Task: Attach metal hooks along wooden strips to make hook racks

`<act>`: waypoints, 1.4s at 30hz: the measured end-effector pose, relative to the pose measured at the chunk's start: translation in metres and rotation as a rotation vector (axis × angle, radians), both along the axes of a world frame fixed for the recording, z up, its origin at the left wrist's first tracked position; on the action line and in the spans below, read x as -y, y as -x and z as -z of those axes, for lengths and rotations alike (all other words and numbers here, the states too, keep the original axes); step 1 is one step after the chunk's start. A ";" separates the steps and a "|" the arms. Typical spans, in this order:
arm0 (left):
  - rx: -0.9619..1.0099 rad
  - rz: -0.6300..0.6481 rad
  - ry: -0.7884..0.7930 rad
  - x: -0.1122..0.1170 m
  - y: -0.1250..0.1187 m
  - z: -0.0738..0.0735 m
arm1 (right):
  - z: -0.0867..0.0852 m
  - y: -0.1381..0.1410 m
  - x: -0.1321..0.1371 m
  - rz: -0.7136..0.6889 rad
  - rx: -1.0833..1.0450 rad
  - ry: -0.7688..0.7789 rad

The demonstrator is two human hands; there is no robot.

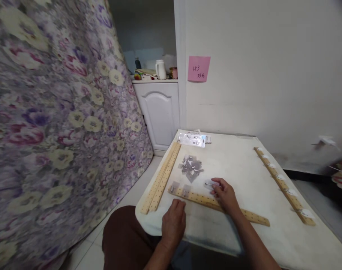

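A perforated wooden strip [252,217] lies across the near part of a white table [235,157]. My left hand [173,223] rests near its left end, fingers curled down onto the table edge, and what is in them, if anything, is hidden. My right hand [225,195] lies over the strip's middle, fingers pinched on a small clear packet [210,183]. Two small packets [180,189] sit on the strip's left end. A heap of small metal pieces in packets [191,165] lies just beyond my hands.
Two more perforated strips [161,178] lie along the table's left edge, another strip with white pieces on it [283,185] on the right. A clear blister pack [193,140] sits at the far edge. Flowered fabric [53,112] hangs left; a pink note [198,68] is on the wall.
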State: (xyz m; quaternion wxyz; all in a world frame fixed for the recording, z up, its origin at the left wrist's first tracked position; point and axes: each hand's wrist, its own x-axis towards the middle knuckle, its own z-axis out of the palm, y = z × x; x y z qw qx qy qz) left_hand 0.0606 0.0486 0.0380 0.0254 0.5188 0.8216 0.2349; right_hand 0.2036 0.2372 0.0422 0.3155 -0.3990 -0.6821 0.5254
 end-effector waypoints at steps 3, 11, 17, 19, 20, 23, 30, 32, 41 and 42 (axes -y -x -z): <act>0.053 0.048 -0.044 0.000 -0.007 0.001 | -0.006 0.003 -0.002 -0.205 -0.110 0.063; 0.148 0.081 -0.093 -0.007 -0.021 0.004 | -0.015 0.027 0.004 -0.470 0.036 -0.074; 0.134 0.082 -0.055 -0.008 -0.020 0.008 | -0.006 0.036 0.003 -0.463 0.109 -0.182; 0.111 0.095 -0.030 -0.008 -0.020 0.010 | -0.004 0.037 0.003 -0.455 0.120 -0.199; 0.098 0.100 -0.011 -0.008 -0.020 0.011 | -0.003 0.038 0.003 -0.454 0.127 -0.206; 0.063 0.107 0.069 -0.008 -0.021 0.010 | -0.002 0.039 0.002 -0.434 0.143 -0.224; 0.014 0.088 0.218 -0.011 -0.023 0.001 | 0.002 0.041 0.001 -0.405 0.157 -0.230; 0.009 0.074 0.249 -0.012 -0.024 -0.001 | 0.003 0.041 0.000 -0.401 0.167 -0.232; -0.042 0.074 0.215 -0.013 -0.024 0.002 | 0.003 0.041 0.000 -0.365 0.179 -0.260; -0.044 0.072 0.215 -0.013 -0.025 0.002 | 0.003 0.041 0.000 -0.364 0.175 -0.257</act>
